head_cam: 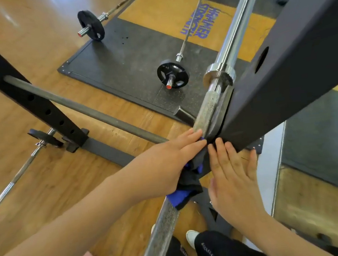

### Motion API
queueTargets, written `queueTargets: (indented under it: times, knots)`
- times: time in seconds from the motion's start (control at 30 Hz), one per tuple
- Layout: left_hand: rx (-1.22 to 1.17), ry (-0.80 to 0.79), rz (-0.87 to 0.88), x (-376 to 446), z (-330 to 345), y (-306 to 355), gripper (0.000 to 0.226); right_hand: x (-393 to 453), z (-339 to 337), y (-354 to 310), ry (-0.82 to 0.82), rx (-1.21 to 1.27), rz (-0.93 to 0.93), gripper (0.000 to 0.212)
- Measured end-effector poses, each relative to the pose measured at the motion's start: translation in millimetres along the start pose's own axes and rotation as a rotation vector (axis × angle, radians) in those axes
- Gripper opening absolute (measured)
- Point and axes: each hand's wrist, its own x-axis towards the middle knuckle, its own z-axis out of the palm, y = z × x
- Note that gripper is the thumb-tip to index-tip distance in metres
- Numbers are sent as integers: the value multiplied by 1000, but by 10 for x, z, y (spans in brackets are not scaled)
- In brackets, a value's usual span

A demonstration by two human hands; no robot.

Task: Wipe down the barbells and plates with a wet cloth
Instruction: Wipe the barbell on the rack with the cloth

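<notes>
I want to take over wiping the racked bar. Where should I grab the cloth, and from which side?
Probably grip the cloth where it bunches on the bar, under the left hand, wrapping the fingers over from the left. The rack upright crowds the right side, where the right hand lies flat, so the left looks freer.

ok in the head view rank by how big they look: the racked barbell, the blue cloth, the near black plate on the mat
1. racked barbell, spans most of the frame
2. blue cloth, though partly hidden under the left hand
3. near black plate

The cloth lies far nearer the camera, so 2 and 3 are unsure.
</notes>
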Motion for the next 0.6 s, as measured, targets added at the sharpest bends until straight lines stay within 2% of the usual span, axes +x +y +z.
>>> queueTargets:
  times: [0.07,0.2,0.5,0.6]
  knots:
    - [63,22,11,85,-48,-37,84,6,-68,-56,41,33,71,78]
    - [161,120,35,271,-152,-115,85,108,-90,-87,120,-12,136,71]
    - [187,48,106,197,-89,-181,79,207,172,-103,188,-122,166,61]
    - [304,182,209,327,-184,-271,80,219,150,-147,187,-126,199,62]
